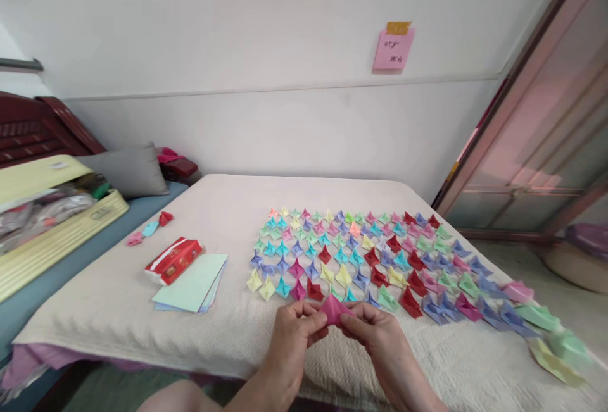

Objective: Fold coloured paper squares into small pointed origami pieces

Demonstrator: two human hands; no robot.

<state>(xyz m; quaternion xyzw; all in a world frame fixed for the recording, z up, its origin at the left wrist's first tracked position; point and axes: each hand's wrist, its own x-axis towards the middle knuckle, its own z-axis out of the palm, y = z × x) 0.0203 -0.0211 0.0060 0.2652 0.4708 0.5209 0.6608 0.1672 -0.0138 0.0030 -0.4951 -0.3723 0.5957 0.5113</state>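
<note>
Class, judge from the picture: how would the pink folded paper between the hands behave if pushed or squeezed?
The pink folded paper is probably very light: the left hand and right hand merely pinch its sides. Its upright peak suggests some stiffness, but being folded paper, it might crumple if squeezed hard.

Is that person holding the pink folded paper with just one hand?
No, the left hand and the right hand both pinch the pink folded paper, one at each side.

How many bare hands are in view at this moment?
2: the left hand pinches the left side of a pointed magenta folded-paper shape, the right hand its right side. Some fingers are partly hidden.
</note>
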